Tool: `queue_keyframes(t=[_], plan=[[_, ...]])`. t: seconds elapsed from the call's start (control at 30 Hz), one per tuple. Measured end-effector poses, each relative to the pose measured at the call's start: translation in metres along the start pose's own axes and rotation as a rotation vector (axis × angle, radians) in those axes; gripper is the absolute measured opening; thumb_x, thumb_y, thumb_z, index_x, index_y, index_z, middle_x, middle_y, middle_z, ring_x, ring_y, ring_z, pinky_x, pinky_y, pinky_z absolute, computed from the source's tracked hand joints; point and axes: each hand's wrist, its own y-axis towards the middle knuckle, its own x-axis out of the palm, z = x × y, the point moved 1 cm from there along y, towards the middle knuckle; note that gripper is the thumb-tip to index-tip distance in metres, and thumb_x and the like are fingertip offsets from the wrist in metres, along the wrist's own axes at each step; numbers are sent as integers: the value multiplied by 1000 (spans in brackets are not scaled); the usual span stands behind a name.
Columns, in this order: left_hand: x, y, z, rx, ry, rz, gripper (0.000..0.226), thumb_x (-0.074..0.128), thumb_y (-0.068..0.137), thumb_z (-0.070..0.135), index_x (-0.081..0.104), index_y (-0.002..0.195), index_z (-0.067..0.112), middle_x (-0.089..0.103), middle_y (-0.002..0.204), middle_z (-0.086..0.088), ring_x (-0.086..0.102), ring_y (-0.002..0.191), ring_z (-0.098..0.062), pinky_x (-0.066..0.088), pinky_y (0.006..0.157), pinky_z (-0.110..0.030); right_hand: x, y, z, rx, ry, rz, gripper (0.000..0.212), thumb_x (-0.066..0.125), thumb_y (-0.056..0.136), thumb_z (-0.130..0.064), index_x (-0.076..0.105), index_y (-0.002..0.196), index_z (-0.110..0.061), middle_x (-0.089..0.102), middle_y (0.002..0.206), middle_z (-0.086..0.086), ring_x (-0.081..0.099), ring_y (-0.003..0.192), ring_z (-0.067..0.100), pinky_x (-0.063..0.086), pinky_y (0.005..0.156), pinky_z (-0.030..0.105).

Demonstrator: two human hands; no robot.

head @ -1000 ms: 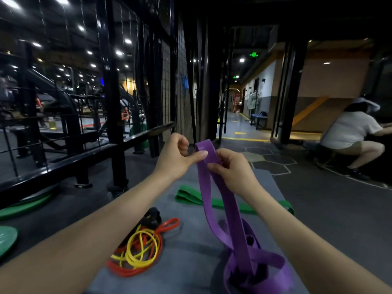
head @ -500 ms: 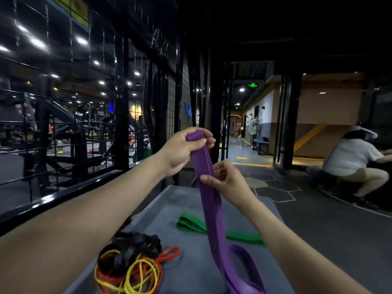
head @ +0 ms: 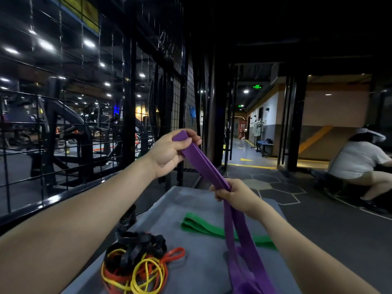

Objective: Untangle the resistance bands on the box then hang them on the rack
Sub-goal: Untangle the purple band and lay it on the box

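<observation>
The left hand point(head: 169, 151) is raised in front of the black wire rack point(head: 127, 115). It holds the top fold of the purple band point(head: 203, 164): the thumb lies over the flat side of the band and the fingers are curled behind it. From this hand the band goes down to the right, tight and flat, to the right hand point(head: 235, 195). The right hand is lower and nearer to the body, and its fingers are closed around both layers of the band. Below this hand the band divides into two strips, which hang down to the grey box point(head: 203, 257). The lower end of the purple band lies in loose folds on the top of the box, near the bottom edge of the picture.

A green band point(head: 203, 227) lies flat on the box, behind the purple strips and partly hidden by them. At the near left corner of the box there is a tangled pile of thin bands point(head: 137, 264), black, yellow and red-orange, all mixed together. It is well apart from both hands.

On the right side, on the dark floor point(head: 331, 236), a person in a white shirt point(head: 358, 158) is crouching with the back to the camera. Behind the rack, gym machines point(head: 70, 132) stand under ceiling lights.
</observation>
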Motion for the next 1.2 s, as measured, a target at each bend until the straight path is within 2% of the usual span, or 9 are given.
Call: queue_keyframes(t=[0.13,0.23,0.4,0.57,0.7,0.77,0.93,1.07,1.2], plan=[[-20,-4,-8,-85,106,-13,25,49,89,-3,61,101,16,67,106,-3,63,101,-16,51,88,-29,-10,3,-3,2,-236,33,16,49,93,-14,52,79,-18,47,65,-2,44,58,11,37,55,23],[-42,-8,-16,-233,421,16,37,60,81,-7,60,109,17,61,120,-9,62,99,-17,54,76,-22,-23,7,-8,-22,-487,113,17,50,93,-16,45,77,-14,49,73,5,46,70,22,29,58,30],[-40,-25,-28,-492,998,-234,93,81,67,14,27,143,18,36,146,-5,40,131,-18,36,101,-27,-16,5,-16,-23,-574,124,6,52,91,-14,50,86,-13,61,90,15,56,89,31,22,60,28],[15,-25,-65,-273,1086,-321,100,87,59,31,29,140,22,42,138,0,43,127,-16,36,108,-31,8,11,-29,-116,-609,42,13,52,89,-8,57,101,-5,64,106,16,58,101,31,27,65,23],[20,-26,-91,-175,1028,-142,21,60,85,13,49,103,16,64,99,-9,62,96,-24,48,80,-36,4,6,-26,-102,-554,62,6,60,87,-15,58,90,-10,63,91,13,54,82,25,27,60,27],[20,-26,-86,-96,998,-76,6,52,90,12,54,95,16,63,82,-5,63,80,-20,43,67,-28,2,3,-21,-97,-494,60,10,66,84,-21,58,83,-16,58,79,5,49,72,19,27,54,27],[32,-16,-79,56,827,-14,6,63,82,5,62,85,10,64,82,-14,58,77,-25,47,75,-32,0,-9,6,-61,-253,57,12,68,80,-9,57,78,-14,54,68,0,46,61,12,38,61,26],[23,-19,-68,72,549,92,20,57,85,-2,58,77,16,55,69,4,50,60,0,38,54,-6,6,-22,38,31,-205,-11,26,69,79,-5,54,68,-23,55,66,-8,48,61,5,40,63,19],[-4,-17,-60,14,357,276,25,49,88,-2,59,76,17,53,60,6,45,49,-1,32,50,-17,3,-31,72,140,-299,-43,29,65,82,-8,50,68,-28,54,69,-10,50,66,6,39,68,22]])
